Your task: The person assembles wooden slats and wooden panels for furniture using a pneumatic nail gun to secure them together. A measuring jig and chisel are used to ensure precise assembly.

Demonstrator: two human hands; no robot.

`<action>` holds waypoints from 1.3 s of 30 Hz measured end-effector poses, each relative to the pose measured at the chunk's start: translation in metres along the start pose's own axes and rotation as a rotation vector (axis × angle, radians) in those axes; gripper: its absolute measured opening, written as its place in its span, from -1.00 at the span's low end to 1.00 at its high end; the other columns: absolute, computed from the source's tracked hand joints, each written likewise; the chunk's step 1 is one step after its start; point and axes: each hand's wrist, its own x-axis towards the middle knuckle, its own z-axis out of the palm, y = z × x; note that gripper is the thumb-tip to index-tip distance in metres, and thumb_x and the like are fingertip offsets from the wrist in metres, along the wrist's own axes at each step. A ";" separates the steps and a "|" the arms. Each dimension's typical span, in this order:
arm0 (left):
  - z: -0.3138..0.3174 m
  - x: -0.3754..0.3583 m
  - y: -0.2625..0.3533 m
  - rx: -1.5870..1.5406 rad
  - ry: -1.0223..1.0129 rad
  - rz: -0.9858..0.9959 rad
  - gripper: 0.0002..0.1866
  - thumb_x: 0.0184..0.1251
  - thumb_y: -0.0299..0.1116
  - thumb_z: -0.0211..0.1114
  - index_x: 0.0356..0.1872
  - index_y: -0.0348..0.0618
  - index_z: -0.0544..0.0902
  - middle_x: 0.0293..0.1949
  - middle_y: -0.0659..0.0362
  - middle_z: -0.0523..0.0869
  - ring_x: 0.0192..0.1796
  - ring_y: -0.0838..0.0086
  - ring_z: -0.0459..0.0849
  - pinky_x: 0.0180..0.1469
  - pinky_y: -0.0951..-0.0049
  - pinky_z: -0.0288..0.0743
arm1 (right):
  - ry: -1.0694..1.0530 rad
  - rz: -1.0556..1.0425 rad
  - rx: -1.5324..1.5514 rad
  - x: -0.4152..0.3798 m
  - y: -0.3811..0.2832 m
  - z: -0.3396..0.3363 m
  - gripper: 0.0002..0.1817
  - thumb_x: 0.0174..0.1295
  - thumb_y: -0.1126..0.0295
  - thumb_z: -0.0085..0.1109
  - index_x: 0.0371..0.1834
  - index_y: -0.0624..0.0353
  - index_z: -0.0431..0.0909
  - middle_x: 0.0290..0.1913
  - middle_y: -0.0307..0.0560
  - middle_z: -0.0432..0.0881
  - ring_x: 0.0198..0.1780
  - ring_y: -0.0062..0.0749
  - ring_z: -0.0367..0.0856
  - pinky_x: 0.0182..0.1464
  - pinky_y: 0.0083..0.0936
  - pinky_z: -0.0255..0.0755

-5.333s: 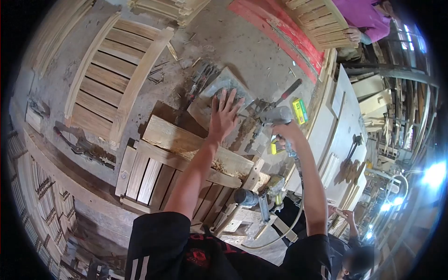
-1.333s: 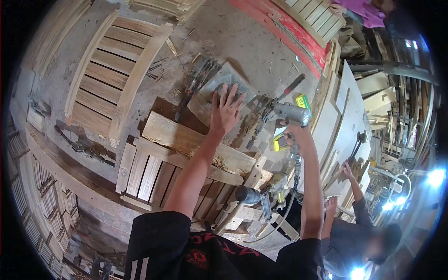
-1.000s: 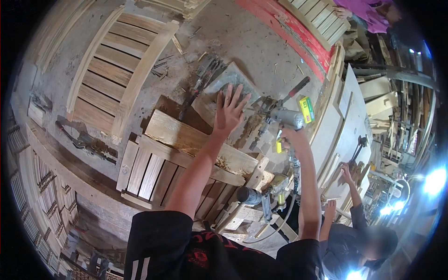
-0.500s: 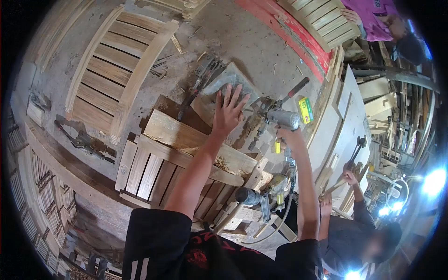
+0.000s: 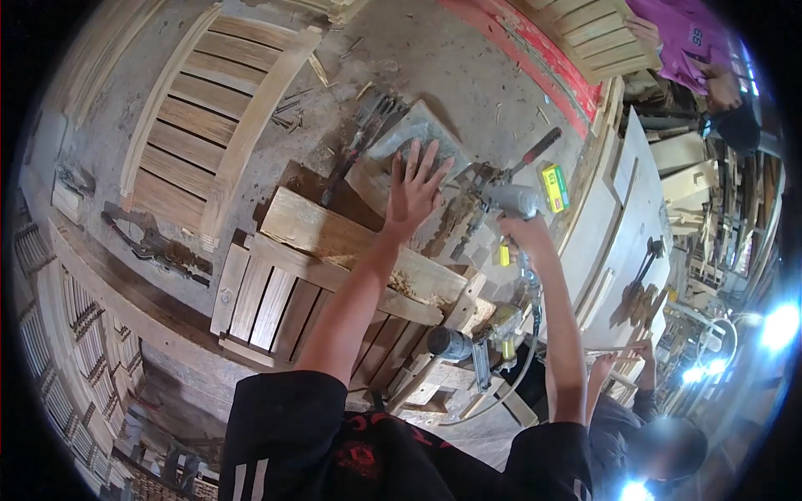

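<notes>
My left hand (image 5: 411, 200) is open, fingers spread, over a grey, flat-topped block (image 5: 422, 125) at the centre of the table. In my right hand (image 5: 525, 232) is a nail gun (image 5: 511, 200), fingers wrapped around its grip, with its grey cylindrical head above the hand. Beneath my forearms lies a slatted wooden panel (image 5: 276, 305), with a wide board (image 5: 326, 230) along its far side. Closer to my body, a second nail gun (image 5: 451, 342) with a black cap rests beside the panel.
Another slatted panel (image 5: 200, 117) lies at the upper left. Bar clamps (image 5: 363, 142) and a yellow-green box (image 5: 555, 188) sit near my hands. An air hose (image 5: 501, 401) curves below my right arm. Co-workers (image 5: 626, 434) are at the lower right and upper right.
The view has shifted slightly, and both my hands keep nearly the same places. The lower-right co-worker's hands have moved down toward that person's body.
</notes>
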 end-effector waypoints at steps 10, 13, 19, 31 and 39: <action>-0.002 0.004 0.000 0.013 -0.013 -0.006 -0.22 0.25 -0.24 0.28 0.53 0.34 0.23 0.61 0.18 0.04 0.62 0.08 -0.01 0.51 -0.21 -0.01 | -0.024 0.034 0.062 -0.020 -0.019 -0.015 -0.68 0.00 0.51 0.15 -0.11 0.29 0.55 -0.53 -0.21 0.45 -0.67 -0.57 0.30 -0.65 -0.54 0.20; -0.001 0.004 -0.001 0.052 -0.039 -0.006 -0.22 0.27 -0.23 0.26 0.54 0.35 0.21 0.61 0.18 0.03 0.62 0.08 -0.01 0.52 -0.21 -0.02 | -0.028 0.040 0.130 -0.022 -0.019 -0.018 -0.66 -0.01 0.50 0.17 -0.10 0.28 0.57 -0.53 -0.20 0.46 -0.67 -0.57 0.31 -0.65 -0.53 0.24; -0.007 0.004 0.001 0.084 -0.082 -0.023 -0.26 0.34 -0.18 0.22 0.55 0.39 0.18 0.62 0.20 0.00 0.62 0.09 -0.02 0.52 -0.20 -0.04 | -0.043 0.005 0.228 -0.032 -0.028 -0.023 -0.69 0.00 0.51 0.19 -0.12 0.27 0.59 -0.51 -0.19 0.49 -0.65 -0.57 0.35 -0.65 -0.55 0.25; -0.002 0.004 0.002 0.037 -0.067 -0.019 -0.25 0.34 -0.25 0.16 0.56 0.40 0.16 0.62 0.18 0.03 0.61 0.05 0.03 0.49 -0.27 0.00 | 0.063 0.002 0.278 0.030 -0.026 -0.029 -0.89 0.07 0.42 0.21 -0.38 0.21 0.57 -0.59 -0.18 0.52 -0.72 -0.55 0.39 -0.70 -0.53 0.27; -0.004 0.004 0.001 0.034 -0.079 -0.012 -0.22 0.32 -0.24 0.17 0.57 0.40 0.12 0.62 0.18 0.01 0.62 0.04 -0.01 0.51 -0.26 -0.04 | 0.025 0.010 0.301 0.026 -0.024 -0.029 -0.84 0.06 0.44 0.25 -0.32 0.26 0.56 -0.56 -0.17 0.52 -0.69 -0.55 0.40 -0.70 -0.56 0.24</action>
